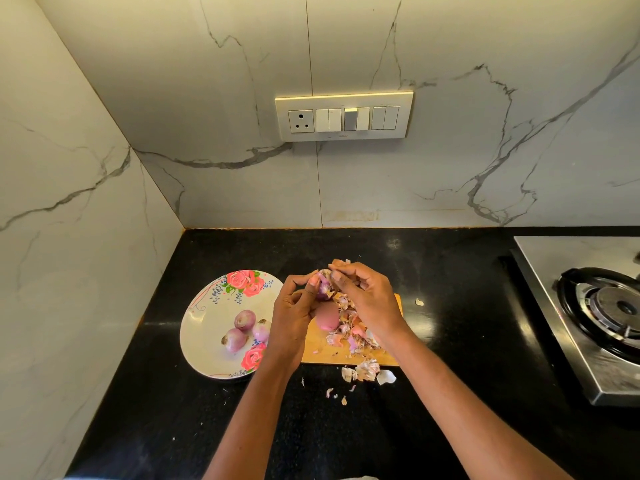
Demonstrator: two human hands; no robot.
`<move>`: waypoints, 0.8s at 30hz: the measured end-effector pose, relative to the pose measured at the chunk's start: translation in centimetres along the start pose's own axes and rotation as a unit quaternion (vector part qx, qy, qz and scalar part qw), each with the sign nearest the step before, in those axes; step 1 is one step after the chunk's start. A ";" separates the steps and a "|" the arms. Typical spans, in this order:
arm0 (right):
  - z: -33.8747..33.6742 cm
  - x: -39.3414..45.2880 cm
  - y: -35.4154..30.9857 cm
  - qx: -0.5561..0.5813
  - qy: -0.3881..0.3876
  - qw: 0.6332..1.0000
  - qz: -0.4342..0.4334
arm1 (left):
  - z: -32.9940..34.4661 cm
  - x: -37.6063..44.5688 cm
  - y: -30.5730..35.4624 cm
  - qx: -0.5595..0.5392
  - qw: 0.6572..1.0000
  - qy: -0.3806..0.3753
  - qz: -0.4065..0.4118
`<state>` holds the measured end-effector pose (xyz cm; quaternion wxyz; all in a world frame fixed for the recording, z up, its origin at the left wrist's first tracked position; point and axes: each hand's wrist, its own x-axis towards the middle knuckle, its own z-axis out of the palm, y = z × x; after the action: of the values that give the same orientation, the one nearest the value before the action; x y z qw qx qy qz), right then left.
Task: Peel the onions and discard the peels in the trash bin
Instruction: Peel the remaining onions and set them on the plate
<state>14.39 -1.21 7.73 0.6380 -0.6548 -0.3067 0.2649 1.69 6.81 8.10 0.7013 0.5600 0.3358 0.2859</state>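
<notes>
Partway through, by the look of it. Three onions [246, 330] on the floral plate [207, 327] near the worktop's left edge, skins apparently off, though hard to say for sure at this size. One more onion [327, 317] lying on the wooden cutting board [346, 356] mid-worktop, smooth and reddish, probably peeled too. Loose peels [349, 332] heaped on the board's right half, with more scraps [367, 370] spilled over its near edge onto the black worktop [156, 410] and one stray flake [419, 301] off toward the stove [595, 306] at the right edge. No trash bin anywhere in view, so discarding not yet begun.

Still in hand: the onion being peeled [323, 285], raised above the board's far edge. Left hand [294, 313] curled round it from the left, thumb against its side. Right hand [363, 292] over the top, fingertips [335, 274] pinching a bit of dry skin at the crown. Both forearms reaching in from the near edge, wrists bent inward toward each other.

Left to do, judging from this: finishing this skin, gathering every peel, binning the lot.
</notes>
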 end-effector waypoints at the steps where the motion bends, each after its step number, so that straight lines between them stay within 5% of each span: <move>1: 0.0 0.1 0.4 -0.012 0.014 1.000 0.004 | -0.1 -0.1 -0.1 -0.005 1.000 -0.003 -0.004; 12: -0.6 0.1 -1.1 -0.092 -0.041 0.994 -0.038 | -0.2 0.1 0.5 -0.025 1.000 0.003 -0.004; 18: -1.5 -0.3 -1.4 -0.214 -0.012 0.958 -0.192 | -0.4 0.5 0.8 -0.029 0.999 0.024 -0.006; 24: -0.8 -0.9 -1.6 -0.145 -0.009 0.982 -0.118 | 0.2 0.2 0.8 0.014 0.999 0.028 0.030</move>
<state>14.31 -2.42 9.31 0.5602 -0.6969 -0.4231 0.1464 1.96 6.96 8.89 0.6750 0.5713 0.3421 0.3178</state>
